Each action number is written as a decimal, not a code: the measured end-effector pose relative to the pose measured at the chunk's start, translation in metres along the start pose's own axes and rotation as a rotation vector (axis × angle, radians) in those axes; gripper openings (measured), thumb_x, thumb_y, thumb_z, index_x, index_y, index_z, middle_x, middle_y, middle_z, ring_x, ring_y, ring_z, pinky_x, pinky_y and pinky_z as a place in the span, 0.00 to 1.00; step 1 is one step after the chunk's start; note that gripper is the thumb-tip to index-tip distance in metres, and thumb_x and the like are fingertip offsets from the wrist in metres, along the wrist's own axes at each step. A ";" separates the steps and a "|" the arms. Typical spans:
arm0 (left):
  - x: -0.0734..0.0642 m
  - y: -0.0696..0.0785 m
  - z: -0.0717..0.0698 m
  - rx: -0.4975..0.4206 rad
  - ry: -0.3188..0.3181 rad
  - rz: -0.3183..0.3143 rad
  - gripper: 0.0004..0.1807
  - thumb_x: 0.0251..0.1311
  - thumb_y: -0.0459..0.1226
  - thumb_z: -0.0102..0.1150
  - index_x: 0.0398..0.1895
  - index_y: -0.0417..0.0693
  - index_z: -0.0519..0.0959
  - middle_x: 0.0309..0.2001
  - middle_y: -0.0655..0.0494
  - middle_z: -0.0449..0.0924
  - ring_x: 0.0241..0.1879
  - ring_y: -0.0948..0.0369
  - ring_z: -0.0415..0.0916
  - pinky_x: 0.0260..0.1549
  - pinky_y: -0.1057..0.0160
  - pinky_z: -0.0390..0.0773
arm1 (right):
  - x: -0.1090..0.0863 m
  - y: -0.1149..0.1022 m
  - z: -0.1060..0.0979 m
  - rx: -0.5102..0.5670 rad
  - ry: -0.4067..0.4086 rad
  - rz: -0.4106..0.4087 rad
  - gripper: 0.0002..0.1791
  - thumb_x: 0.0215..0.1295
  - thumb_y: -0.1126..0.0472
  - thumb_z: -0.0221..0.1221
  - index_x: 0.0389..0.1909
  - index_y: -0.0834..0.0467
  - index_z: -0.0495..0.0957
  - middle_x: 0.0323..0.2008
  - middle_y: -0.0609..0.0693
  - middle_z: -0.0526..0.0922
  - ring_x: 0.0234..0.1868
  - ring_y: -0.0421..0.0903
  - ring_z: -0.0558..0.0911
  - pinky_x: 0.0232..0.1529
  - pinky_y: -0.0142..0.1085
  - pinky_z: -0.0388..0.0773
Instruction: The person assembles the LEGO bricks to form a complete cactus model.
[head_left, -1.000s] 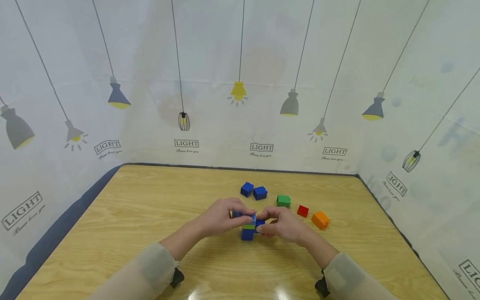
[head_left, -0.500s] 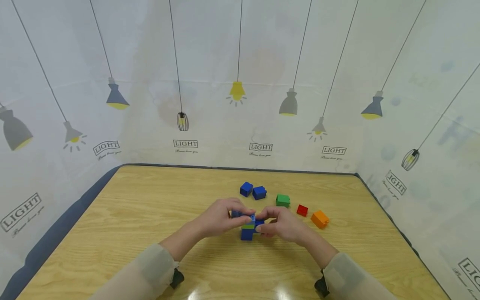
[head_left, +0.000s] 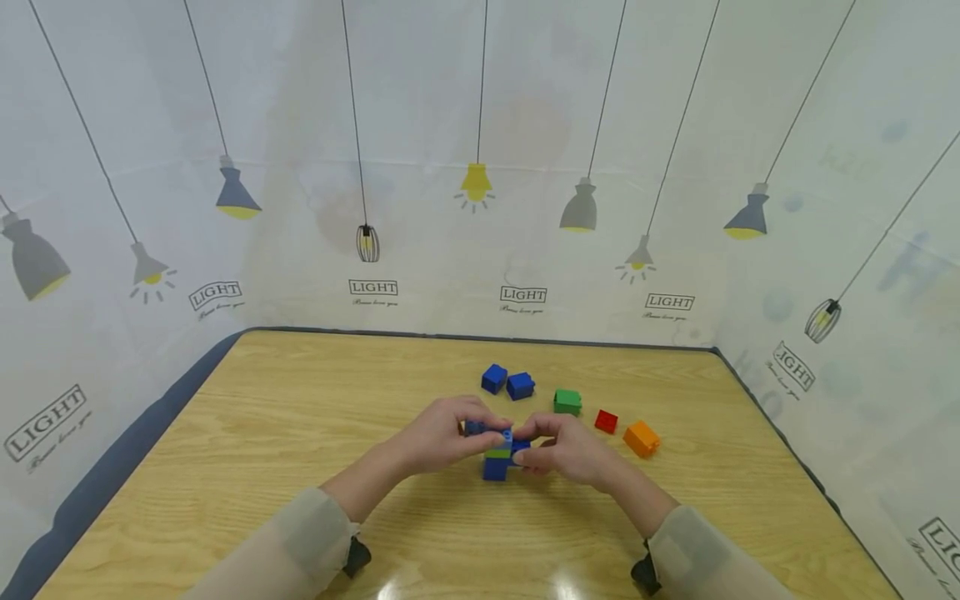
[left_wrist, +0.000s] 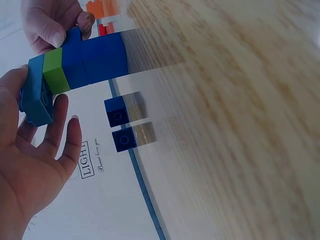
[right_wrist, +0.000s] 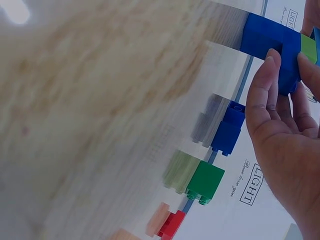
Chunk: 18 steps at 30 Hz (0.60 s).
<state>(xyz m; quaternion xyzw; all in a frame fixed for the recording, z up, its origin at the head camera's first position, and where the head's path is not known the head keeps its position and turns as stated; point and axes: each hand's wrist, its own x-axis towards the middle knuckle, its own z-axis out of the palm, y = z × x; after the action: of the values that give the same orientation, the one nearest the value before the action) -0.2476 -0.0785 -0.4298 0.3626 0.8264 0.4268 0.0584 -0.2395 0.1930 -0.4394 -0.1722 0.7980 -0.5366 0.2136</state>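
"So, what does the head view give us?"

"A stack of blocks standing upright on the bench, the left hand at its left and the right hand at its right. Past the stack lie a first blue block and a second blue block, just beside each other. Off to its right, going outward, come a green block, a red block and an orange block."

"And from the left wrist?"

"There the left hand grips the stack's light-blue top block between thumb and fingers. That block overhangs the lime-green layer right beneath it. The two loose blue ones show behind the stack, hollow ends toward the camera."

"What about the right wrist?"

"The right hand pinches the blue middle block, which juts out from the stack on that hand's side. Under it, the blue base block meets the bench."

"Any loose pieces there?"

"Blue, then green, then red, in a row leading away from the stack."
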 end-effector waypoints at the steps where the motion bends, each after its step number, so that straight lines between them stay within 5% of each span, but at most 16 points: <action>1: 0.000 0.000 0.000 -0.001 0.002 0.002 0.16 0.77 0.43 0.67 0.62 0.51 0.90 0.54 0.60 0.89 0.48 0.65 0.81 0.45 0.66 0.83 | 0.000 0.000 0.000 0.005 -0.001 0.001 0.17 0.76 0.59 0.70 0.58 0.63 0.83 0.58 0.60 0.85 0.45 0.54 0.92 0.51 0.49 0.93; 18: -0.001 0.000 0.003 -0.031 0.014 -0.016 0.16 0.78 0.44 0.67 0.62 0.50 0.89 0.53 0.59 0.89 0.48 0.65 0.79 0.45 0.67 0.82 | 0.000 0.005 0.000 0.024 -0.010 0.006 0.17 0.77 0.59 0.69 0.60 0.63 0.82 0.60 0.62 0.84 0.45 0.53 0.93 0.50 0.46 0.93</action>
<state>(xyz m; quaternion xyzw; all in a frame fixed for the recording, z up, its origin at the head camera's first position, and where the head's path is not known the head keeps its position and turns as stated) -0.2460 -0.0769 -0.4322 0.3522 0.8230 0.4414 0.0616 -0.2398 0.1945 -0.4440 -0.1698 0.7908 -0.5448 0.2212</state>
